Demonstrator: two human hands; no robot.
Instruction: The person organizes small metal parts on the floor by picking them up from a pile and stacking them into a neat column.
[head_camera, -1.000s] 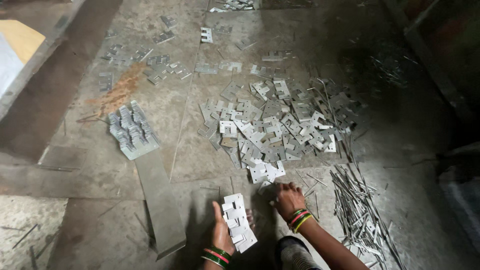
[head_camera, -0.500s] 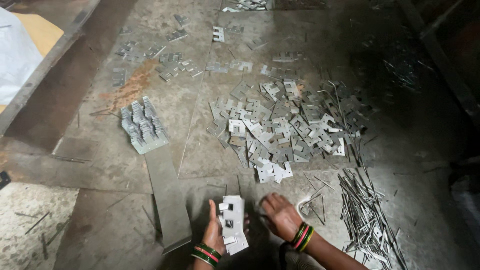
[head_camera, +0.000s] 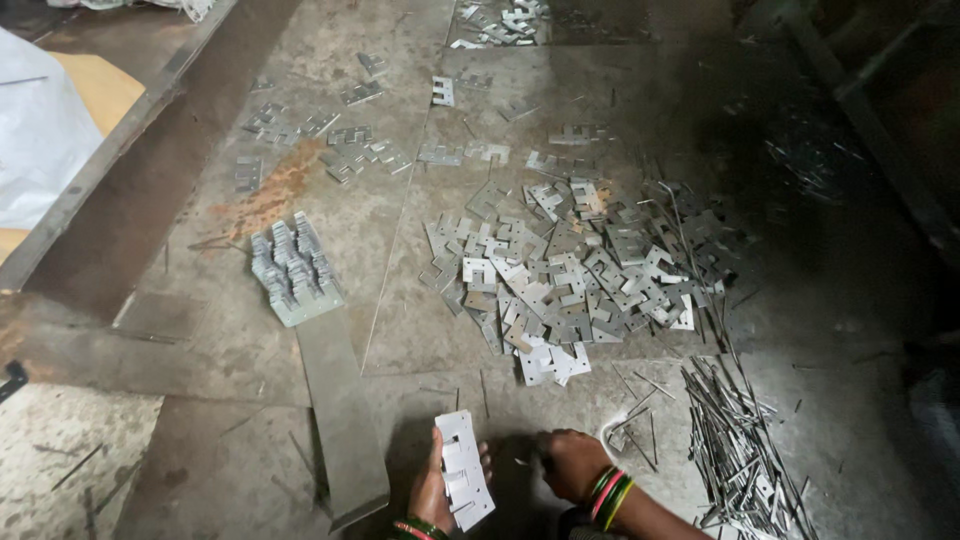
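Note:
My left hand grips a stack of flat notched metal plates, held on edge near the bottom of the view. My right hand, with coloured bangles at the wrist, rests knuckles-up on the floor just to the right of the stack, fingers curled; whether it pinches anything is hidden. A wide heap of loose metal plates lies on the floor beyond both hands. A pile of thin metal pins lies to the right of my right hand.
A neat stacked block of plates sits at the end of a flat metal strip on the left. More scattered plates lie further back. A raised ledge and white sacking border the left.
The view has shifted, so the heap sits higher in frame. My right hand has drawn back from the heap's near edge toward the stack, which my left hand still holds.

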